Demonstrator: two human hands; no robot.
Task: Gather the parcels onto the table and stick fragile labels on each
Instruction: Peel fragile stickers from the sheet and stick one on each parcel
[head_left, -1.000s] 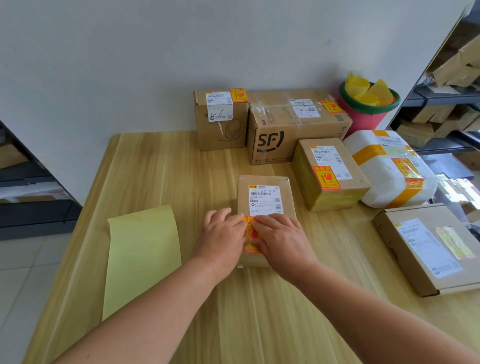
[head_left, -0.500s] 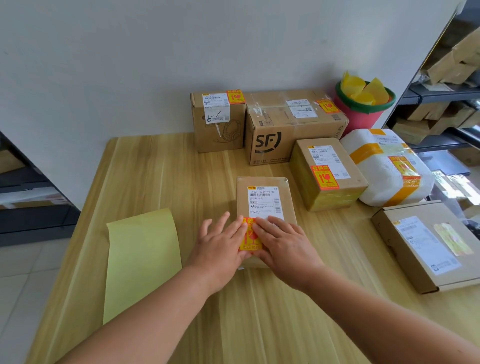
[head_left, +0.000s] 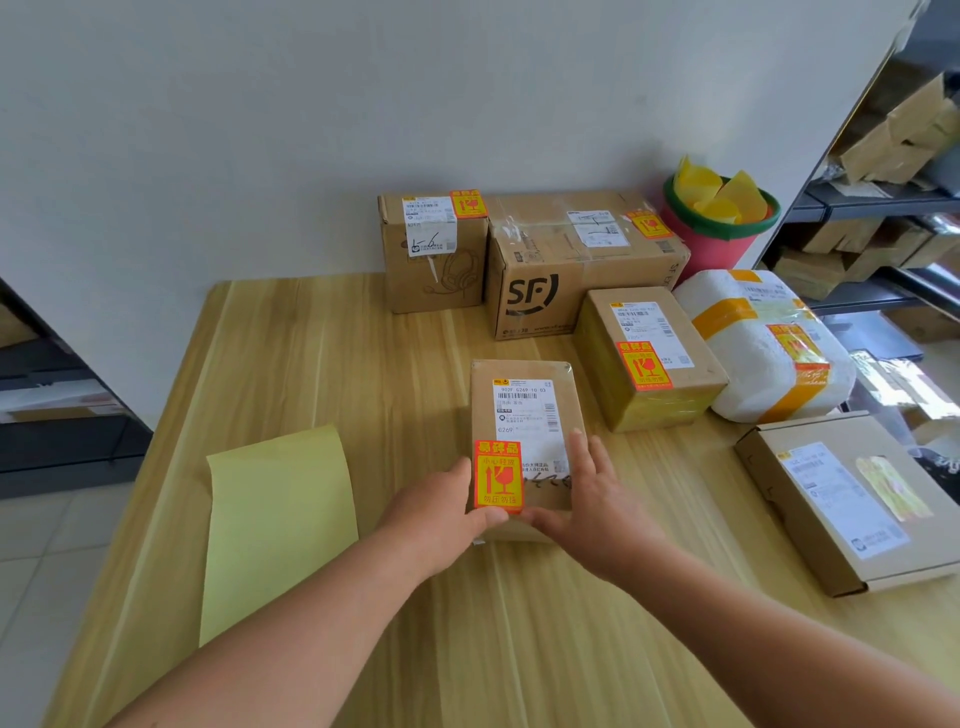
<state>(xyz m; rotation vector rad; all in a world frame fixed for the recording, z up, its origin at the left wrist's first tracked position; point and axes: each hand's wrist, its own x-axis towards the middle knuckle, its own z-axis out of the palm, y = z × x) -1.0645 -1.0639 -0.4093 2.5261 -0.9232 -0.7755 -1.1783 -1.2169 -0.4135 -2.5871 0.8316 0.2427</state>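
Holds the small parcel at its near end, mid-table, between both hands. Grips the near-left corner with the left hand, thumb on top at the lower edge of the fragile label, fingers curled down the side. Lays the right hand open along the right edge, fingers straight, thumb across the near rim.

Left of the parcel and apart from it, a yellow backing sheet lying flat. Against the wall, a headset box touching an SF carton; then a taped box, a white wrapped parcel, each bearing an orange label; behind these a red bucket; nearer, at the right edge, a flat box.

Lies flat, long axis running away toward the wall, label arrow pointing the same way.
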